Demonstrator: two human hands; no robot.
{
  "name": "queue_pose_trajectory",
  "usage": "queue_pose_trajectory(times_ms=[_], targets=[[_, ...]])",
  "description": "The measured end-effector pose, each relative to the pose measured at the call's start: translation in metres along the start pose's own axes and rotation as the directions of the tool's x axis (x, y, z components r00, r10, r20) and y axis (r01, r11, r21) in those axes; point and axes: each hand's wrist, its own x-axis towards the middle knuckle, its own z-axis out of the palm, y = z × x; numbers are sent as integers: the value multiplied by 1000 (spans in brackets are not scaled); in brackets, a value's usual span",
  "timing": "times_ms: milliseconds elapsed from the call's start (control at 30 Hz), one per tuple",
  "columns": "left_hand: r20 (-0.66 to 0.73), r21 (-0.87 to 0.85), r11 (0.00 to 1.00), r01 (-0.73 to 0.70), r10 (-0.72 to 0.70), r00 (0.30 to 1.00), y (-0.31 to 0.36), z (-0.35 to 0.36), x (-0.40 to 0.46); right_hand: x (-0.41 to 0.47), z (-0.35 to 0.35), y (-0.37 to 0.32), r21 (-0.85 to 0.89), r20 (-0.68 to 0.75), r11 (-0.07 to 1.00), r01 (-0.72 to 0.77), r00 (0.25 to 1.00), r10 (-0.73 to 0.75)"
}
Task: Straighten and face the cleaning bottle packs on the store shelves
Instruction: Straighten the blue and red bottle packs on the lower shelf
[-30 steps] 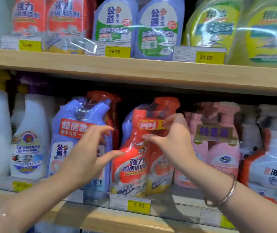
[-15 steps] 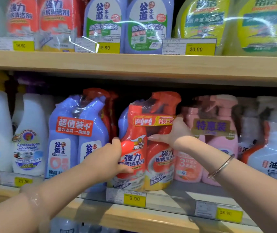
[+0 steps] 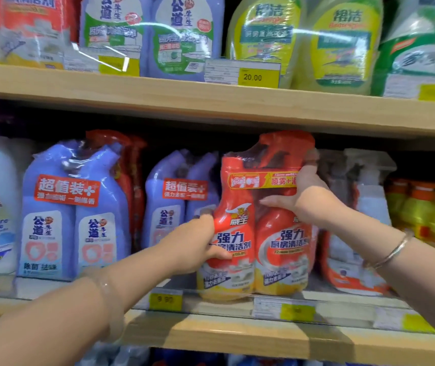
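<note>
Both hands clamp the red twin-bottle pack (image 3: 258, 228): left hand (image 3: 194, 245) wraps its left flank, right hand (image 3: 303, 199) its right shoulder, so I can square the label forward. Pack stands on the middle shelf (image 3: 211, 334), right of the blue packs (image 3: 71, 212).

Retail shop, cleaning-products aisle. Wooden shelves (image 3: 211, 107) stacked in tiers, packed with shrink-wrapped cleaner bottle packs: blue twin packs (image 3: 71, 207) at 9 o'clock, green packs (image 3: 303, 40) at 1 o'clock. Yellow price tags along shelf edges, one reading 20.00 (image 3: 253, 76) at 12 o'clock, another (image 3: 165, 300) at 6 o'clock behind a clear strip.
</note>
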Motion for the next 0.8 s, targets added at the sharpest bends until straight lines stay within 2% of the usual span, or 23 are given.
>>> queue_pose_trajectory(times_ms=[67,200,400,467,567,667,733,800], targets=[[36,33,998,-50,49,998,18,8,11,1,-14,22,74,-11,995,-60,998,61],[75,65,994,-92,87,993,36,27,32,6,-21,59,56,-61,992,-111,992,114],[125,56,994,-96,88,988,46,33,38,6,-17,67,24,-96,994,-110,989,112],[98,44,993,-108,103,990,45,30,36,-1,-13,63,-2,-185,997,-83,979,81],[0,28,992,-119,119,993,38,18,32,-16,-2,46,-121,-349,990,-76,937,29],[-217,58,992,-108,119,969,18,-3,23,-36,13,14,-90,-574,991,95,809,-129],[-367,102,989,-110,140,920,-5,-21,12,-44,31,-8,-180,-628,965,191,733,-262],[-472,99,990,-98,134,871,-27,-40,-1,-47,49,-30,-214,-617,944,252,714,-331]])
